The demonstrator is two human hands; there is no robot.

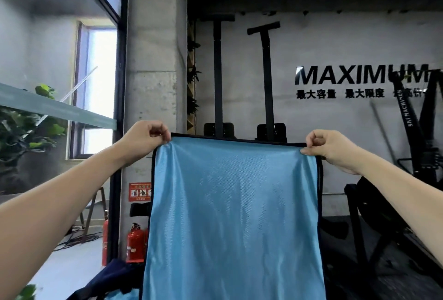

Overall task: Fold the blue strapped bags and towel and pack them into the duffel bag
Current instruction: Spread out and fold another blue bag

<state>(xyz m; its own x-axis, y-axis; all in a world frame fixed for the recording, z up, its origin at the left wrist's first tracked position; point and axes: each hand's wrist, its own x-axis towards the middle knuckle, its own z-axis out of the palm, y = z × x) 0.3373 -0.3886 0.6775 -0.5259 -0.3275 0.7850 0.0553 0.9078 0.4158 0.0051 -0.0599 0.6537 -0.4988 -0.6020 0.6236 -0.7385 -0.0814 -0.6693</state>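
A light blue sheet of shiny cloth with dark edging [235,215] hangs spread out in front of me at chest height; I cannot tell whether it is the towel or one of the bags. My left hand [146,137] pinches its upper left corner. My right hand [332,147] pinches its upper right corner. The cloth's lower end runs out of the frame. A dark navy fabric item [112,278] lies low at the left behind the cloth, partly hidden; it may be the duffel bag.
A concrete pillar [153,59] stands straight ahead, with red fire extinguishers [134,243] at its foot. Black gym machines [412,167] fill the right side under wall lettering. Plants [24,129] and a window are at the left.
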